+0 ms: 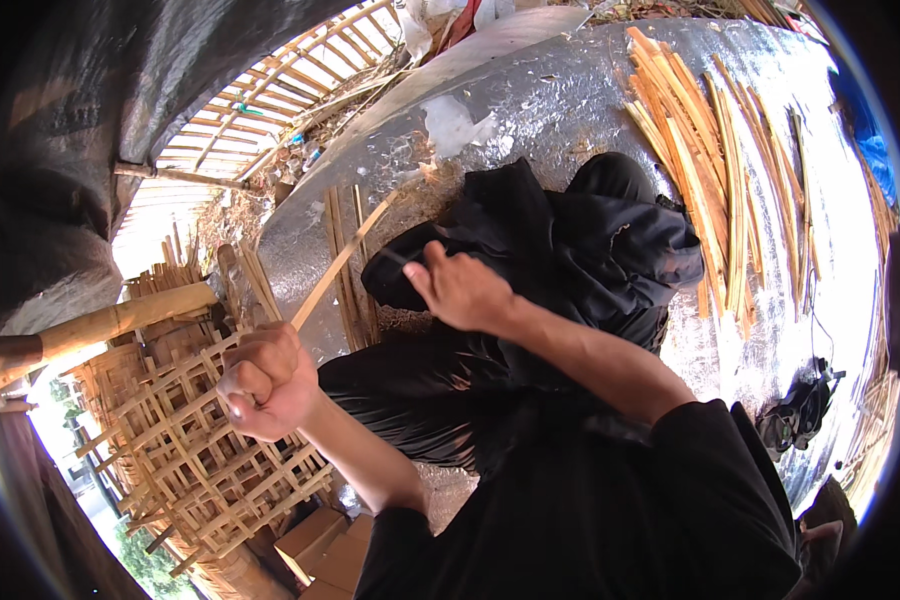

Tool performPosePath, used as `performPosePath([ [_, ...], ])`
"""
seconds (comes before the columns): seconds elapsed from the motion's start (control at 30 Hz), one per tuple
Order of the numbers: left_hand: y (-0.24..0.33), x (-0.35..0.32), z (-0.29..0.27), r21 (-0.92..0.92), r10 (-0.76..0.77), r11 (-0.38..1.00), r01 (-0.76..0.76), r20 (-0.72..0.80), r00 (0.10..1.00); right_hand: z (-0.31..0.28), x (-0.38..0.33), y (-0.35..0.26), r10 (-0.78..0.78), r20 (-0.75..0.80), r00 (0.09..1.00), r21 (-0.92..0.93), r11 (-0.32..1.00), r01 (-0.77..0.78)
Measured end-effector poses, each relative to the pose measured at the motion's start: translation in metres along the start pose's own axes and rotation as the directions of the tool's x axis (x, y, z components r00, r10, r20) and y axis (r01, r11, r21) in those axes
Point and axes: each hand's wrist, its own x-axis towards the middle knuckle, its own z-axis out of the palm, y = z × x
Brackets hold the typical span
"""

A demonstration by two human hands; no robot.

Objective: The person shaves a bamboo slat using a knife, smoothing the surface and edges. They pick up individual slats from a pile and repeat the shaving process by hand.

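My left hand (263,382) is clenched in a fist around the near end of a long thin bamboo strip (342,260), which slants up and away over the silver mat (530,100). My right hand (458,290) is closed on a thin dark tool (390,257) whose tip points toward the strip; whether the tip touches it I cannot tell. Both hands are above my lap, which is covered by black cloth (590,240).
A pile of split bamboo strips (710,170) lies on the mat at the far right. Woven bamboo lattice frames (185,440) are stacked at the left beside a thick bamboo pole (120,318). Cardboard boxes (320,548) sit below them, and a black bag (802,408) lies at the right.
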Motion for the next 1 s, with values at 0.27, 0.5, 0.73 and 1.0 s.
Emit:
performPosePath([
  [0.27,0.003,0.012,0.021,-0.001,-0.062,0.998,0.063,0.116,0.991,-0.059,-0.005,-0.071,0.017,0.242,0.970,0.005,1.000,-0.019],
  [0.5,-0.002,0.000,0.000,-0.090,-0.068,0.993,0.072,0.052,0.996,-0.015,0.008,0.016,-0.037,0.085,0.996,-0.157,0.986,0.050],
  [0.73,0.003,0.008,0.001,-0.028,-0.070,0.997,0.072,0.048,0.996,-0.043,0.004,-0.055,-0.006,0.225,0.974,-0.013,1.000,0.009],
  [1.0,-0.002,0.007,-0.003,-0.062,-0.082,0.995,0.083,0.030,0.996,-0.015,0.029,0.033,0.134,0.222,0.966,-0.142,0.984,-0.104],
])
